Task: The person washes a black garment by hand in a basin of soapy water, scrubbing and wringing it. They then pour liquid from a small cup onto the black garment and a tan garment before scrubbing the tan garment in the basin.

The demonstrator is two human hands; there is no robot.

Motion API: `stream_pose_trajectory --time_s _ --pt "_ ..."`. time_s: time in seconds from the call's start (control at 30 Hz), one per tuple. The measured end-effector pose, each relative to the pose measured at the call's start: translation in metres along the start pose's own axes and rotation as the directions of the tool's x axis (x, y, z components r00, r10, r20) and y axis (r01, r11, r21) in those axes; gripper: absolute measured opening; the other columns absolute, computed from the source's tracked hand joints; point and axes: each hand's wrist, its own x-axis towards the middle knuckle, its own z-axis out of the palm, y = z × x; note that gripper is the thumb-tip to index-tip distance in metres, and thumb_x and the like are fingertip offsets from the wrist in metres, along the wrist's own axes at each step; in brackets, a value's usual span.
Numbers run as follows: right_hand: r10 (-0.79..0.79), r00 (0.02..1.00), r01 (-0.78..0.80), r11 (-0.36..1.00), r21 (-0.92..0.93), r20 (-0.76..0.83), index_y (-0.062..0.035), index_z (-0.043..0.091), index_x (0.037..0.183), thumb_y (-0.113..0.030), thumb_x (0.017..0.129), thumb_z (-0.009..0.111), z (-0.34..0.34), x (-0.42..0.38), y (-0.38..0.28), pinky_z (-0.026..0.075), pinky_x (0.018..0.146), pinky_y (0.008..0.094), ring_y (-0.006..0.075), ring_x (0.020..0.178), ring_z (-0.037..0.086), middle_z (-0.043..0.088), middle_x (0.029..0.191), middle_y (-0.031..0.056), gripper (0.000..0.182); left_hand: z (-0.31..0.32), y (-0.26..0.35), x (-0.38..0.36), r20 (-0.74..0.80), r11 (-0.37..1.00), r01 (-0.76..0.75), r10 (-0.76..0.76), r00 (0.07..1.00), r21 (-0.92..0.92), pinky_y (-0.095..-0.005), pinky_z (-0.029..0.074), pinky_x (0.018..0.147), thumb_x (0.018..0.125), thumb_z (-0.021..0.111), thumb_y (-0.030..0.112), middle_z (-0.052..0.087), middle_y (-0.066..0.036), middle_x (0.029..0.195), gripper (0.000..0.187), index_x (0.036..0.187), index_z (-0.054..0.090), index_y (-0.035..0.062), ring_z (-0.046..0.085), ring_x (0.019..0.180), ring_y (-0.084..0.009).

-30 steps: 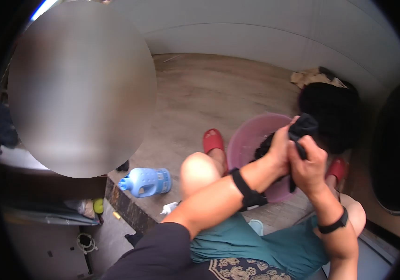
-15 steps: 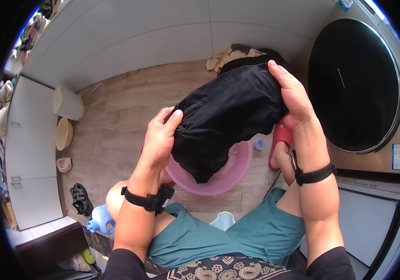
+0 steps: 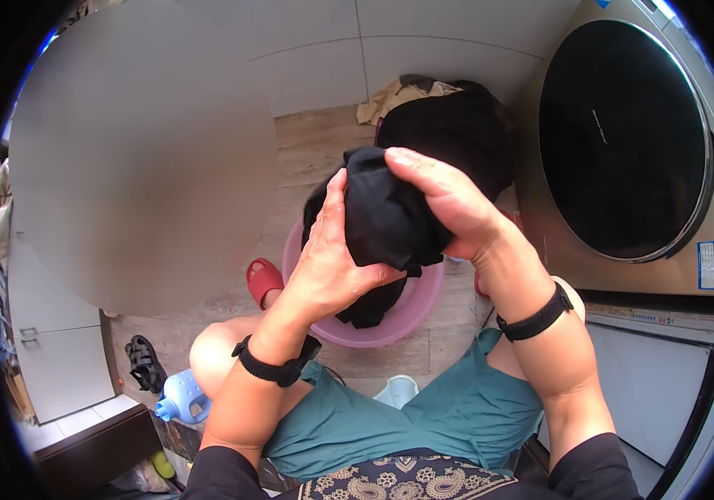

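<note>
Both hands hold a bunched black cloth [image 3: 390, 212] above a pink basin [image 3: 419, 308]. My left hand [image 3: 336, 250] presses on its left and lower side, and my right hand [image 3: 449, 204] grips it from the right, with the thumb near the top. The two hands are close together with cloth between them. Part of the cloth hangs down into the basin, whose inside is mostly hidden by the hands and cloth.
Behind the basin lies a heap of dark clothes [image 3: 457, 133] with a beige cloth [image 3: 394, 98]. A washing machine [image 3: 624, 142] stands at the right. A blue bottle [image 3: 180, 397] and a black sandal [image 3: 144, 364] are at the lower left. A blurred patch covers the upper left.
My hands have come closer together, my right hand moving left and down. The cloth, spread between them before, is now bunched. The view has shifted slightly, and the blurred patch has appeared.
</note>
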Motion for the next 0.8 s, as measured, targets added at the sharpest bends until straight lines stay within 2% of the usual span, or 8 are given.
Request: stream_pose_trajectory --time_s 0.07,0.17,0.27,0.37,0.5,0.63,0.73,0.8 --pt "0.027 0.999 -0.025 0.998 -0.054 0.022 -0.0054 0.063 0.110 -0.028 0.101 0.059 0.001 0.000 0.004 0.056 0.082 0.0294 0.0127 0.091 0.066 0.067 0.104 0.0037 0.025 0.001 0.007 0.002 0.056 0.991 0.049 -0.042 0.998 -0.125 -0.0408 0.038 0.112 0.065 0.086 0.009 0.038 -0.016 0.151 0.113 0.155 0.019 0.0101 0.043 0.136 -0.0319" --pt "0.056 0.997 -0.055 0.998 -0.013 0.057 -0.0049 0.065 0.113 -0.027 0.101 0.057 -0.004 -0.001 0.004 0.054 0.088 0.0302 0.0140 0.096 0.066 0.068 0.108 0.0042 0.026 0.004 -0.003 -0.001 -0.046 0.988 -0.153 0.154 0.987 0.037 -0.0434 0.046 0.104 0.073 0.081 0.012 0.056 -0.020 0.135 0.094 0.151 0.028 0.0094 0.057 0.124 -0.0371" --pt "0.069 0.994 -0.063 0.995 -0.077 0.086 -0.0052 0.065 0.116 -0.026 0.099 0.060 -0.006 -0.003 -0.003 0.054 0.088 0.0288 0.0126 0.096 0.066 0.068 0.108 0.0035 0.027 -0.003 -0.009 0.000 -0.017 0.999 -0.020 0.021 1.000 0.029 -0.0399 0.048 0.101 0.076 0.077 0.009 0.063 -0.019 0.125 0.075 0.142 0.043 0.0050 0.062 0.118 -0.0324" --pt "-0.003 0.998 -0.013 0.962 -0.274 -0.057 -0.0047 0.064 0.120 -0.024 0.097 0.063 -0.001 -0.006 -0.009 0.053 0.088 0.0286 0.0114 0.096 0.065 0.069 0.108 0.0031 0.030 -0.010 -0.013 0.004 -0.094 0.994 0.023 -0.033 0.995 -0.105 -0.0338 0.050 0.095 0.077 0.075 0.006 0.070 -0.017 0.111 0.057 0.130 0.055 0.0012 0.067 0.107 -0.0243" --pt "-0.057 0.998 0.035 0.869 -0.494 -0.029 -0.0063 0.048 0.141 -0.017 0.082 0.080 -0.013 -0.011 -0.027 0.051 0.090 0.0272 0.0130 0.101 0.062 0.062 0.113 0.0058 0.069 -0.024 -0.010 0.006 -0.157 0.983 0.115 -0.138 0.978 -0.146 -0.0269 0.051 0.085 0.078 0.072 0.002 0.072 -0.010 0.101 0.048 0.123 0.058 -0.0012 0.066 0.095 -0.0129" --pt "0.048 0.999 -0.041 0.762 -0.646 -0.006 -0.0085 0.037 0.149 -0.005 0.074 0.083 -0.005 -0.020 -0.036 0.052 0.089 0.0287 0.0138 0.100 0.060 0.056 0.117 0.0071 0.088 -0.030 -0.011 0.007 -0.178 0.972 0.113 -0.151 0.972 -0.207 -0.0261 0.050 0.083 0.078 0.071 0.001 0.071 -0.009 0.098 0.046 0.122 0.059 -0.0011 0.065 0.092 -0.0123" --pt "-0.011 0.999 -0.020 0.534 -0.845 -0.031 -0.0060 0.049 0.141 -0.004 0.082 0.073 -0.009 -0.018 -0.029 0.051 0.087 0.0258 0.0105 0.095 0.059 0.060 0.103 0.0043 0.064 -0.030 -0.006 0.007 -0.157 0.961 0.134 -0.175 0.972 -0.240 -0.0257 0.050 0.083 0.077 0.071 0.002 0.070 -0.008 0.098 0.046 0.121 0.059 -0.0011 0.064 0.092 -0.0122" --pt "-0.112 0.993 0.041 0.597 -0.802 -0.033 -0.0008 0.051 0.136 -0.012 0.081 0.071 -0.010 -0.013 -0.030 0.053 0.080 0.0280 0.0117 0.087 0.063 0.064 0.108 0.0115 0.059 -0.030 -0.008 0.007 -0.147 0.970 0.136 -0.168 0.975 -0.201 -0.0257 0.050 0.084 0.077 0.071 0.002 0.070 -0.008 0.099 0.046 0.122 0.059 -0.0010 0.063 0.092 -0.0121"
